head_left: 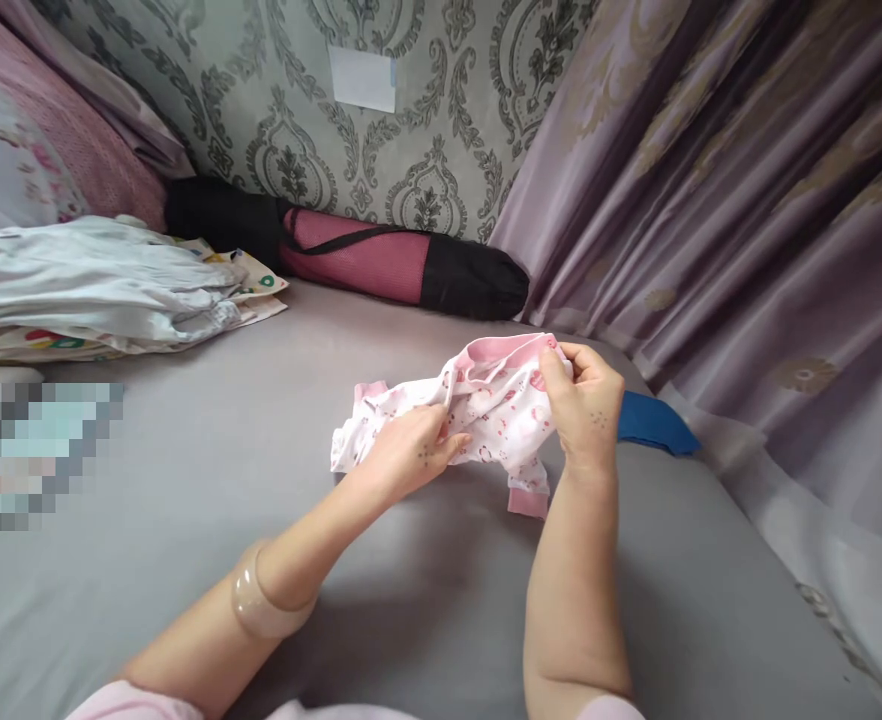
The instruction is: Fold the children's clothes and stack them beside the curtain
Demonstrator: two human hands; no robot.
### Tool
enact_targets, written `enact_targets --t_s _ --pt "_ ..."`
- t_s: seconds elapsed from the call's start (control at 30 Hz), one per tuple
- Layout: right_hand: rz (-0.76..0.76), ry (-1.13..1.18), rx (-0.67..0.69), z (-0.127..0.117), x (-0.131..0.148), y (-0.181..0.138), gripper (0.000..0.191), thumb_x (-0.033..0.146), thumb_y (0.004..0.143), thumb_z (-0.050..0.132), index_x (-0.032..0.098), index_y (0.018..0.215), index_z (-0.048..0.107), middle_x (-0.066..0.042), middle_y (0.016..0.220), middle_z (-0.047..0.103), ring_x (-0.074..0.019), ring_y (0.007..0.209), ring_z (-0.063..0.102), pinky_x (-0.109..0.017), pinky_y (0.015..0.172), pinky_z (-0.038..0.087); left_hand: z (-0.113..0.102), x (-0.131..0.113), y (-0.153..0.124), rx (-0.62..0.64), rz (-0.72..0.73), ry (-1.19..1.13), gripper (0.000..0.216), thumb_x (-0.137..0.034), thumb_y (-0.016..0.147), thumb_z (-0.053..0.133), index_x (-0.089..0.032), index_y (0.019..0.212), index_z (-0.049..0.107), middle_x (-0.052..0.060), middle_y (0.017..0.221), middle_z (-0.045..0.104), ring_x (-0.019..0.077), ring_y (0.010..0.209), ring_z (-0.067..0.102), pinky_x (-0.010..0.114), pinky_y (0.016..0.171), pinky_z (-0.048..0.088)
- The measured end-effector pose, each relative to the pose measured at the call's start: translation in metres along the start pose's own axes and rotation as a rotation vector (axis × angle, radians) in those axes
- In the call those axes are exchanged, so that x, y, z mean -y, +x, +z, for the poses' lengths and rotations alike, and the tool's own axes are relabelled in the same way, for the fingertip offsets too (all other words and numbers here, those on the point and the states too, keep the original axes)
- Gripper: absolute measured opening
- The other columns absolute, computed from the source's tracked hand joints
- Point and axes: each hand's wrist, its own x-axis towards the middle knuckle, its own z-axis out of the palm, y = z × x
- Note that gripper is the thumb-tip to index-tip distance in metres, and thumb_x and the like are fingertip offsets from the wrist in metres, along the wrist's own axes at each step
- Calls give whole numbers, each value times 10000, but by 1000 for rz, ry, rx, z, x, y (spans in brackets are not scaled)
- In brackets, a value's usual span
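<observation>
A small white baby garment [490, 415] with a pink-and-red print and pink trim is raised a little above the grey bed sheet [261, 460]. My right hand [587, 395] pinches its pink edge at the upper right corner, thumb on the near side. Against the garment's left-middle part, my left hand [415, 445] has its fingers curled into the cloth, with the fingertips partly hidden in a fold. One pink cuff [529, 501] hangs down on the right; another pink end shows at the far left. A pale bangle circles my left forearm.
Along the patterned wall lies a black and pink mesh roll bag [366, 258]. White clothes [96, 280] are heaped at left, near a blurred-out flat item [36, 450]. A folded blue cloth [655, 422] lies beyond my right wrist. Purple curtains [711, 200] border the bed's right side.
</observation>
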Motion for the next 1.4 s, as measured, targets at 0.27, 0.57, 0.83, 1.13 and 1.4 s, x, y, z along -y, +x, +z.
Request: enact_targets --t_s 0.27,0.57,0.83,1.13,1.4 --pt "-40 67 49 -14 32 -11 314 504 822 668 191 807 694 29 585 561 -114 522 490 -239 486 394 11 16 14 -334 -16 -46 244 -349 846 596 -237 790 386 -10 791 543 171 734 529 295 644 394" --pt "-2 98 59 -19 48 -19 318 500 796 694 183 806 707 32 561 550 -101 482 450 -231 445 350 -2 17 19 -492 -260 5 241 -252 860 501 -250 719 305 -36 645 482 176 641 511 292 621 323" --pt "-9 69 44 -21 31 -11 302 487 804 692 186 819 711 32 572 563 -109 506 480 -234 476 373 -31 25 18 -372 -165 -190 200 -179 761 505 -244 949 488 -68 646 482 137 578 462 255 574 323" --pt "6 62 110 -28 13 -3 273 467 813 700 196 837 723 29 598 581 -116 541 501 -241 503 391 -70 42 13 -402 -110 -473 228 -268 662 563 -172 795 721 2 790 602 139 703 542 236 613 413" --pt "-202 77 -19 -31 41 -18 215 459 827 696 247 856 719 7 659 576 -157 591 536 -304 544 436 -105 9 -14 -561 -90 -780 149 -222 605 626 -168 733 681 2 704 629 132 661 555 240 604 442"
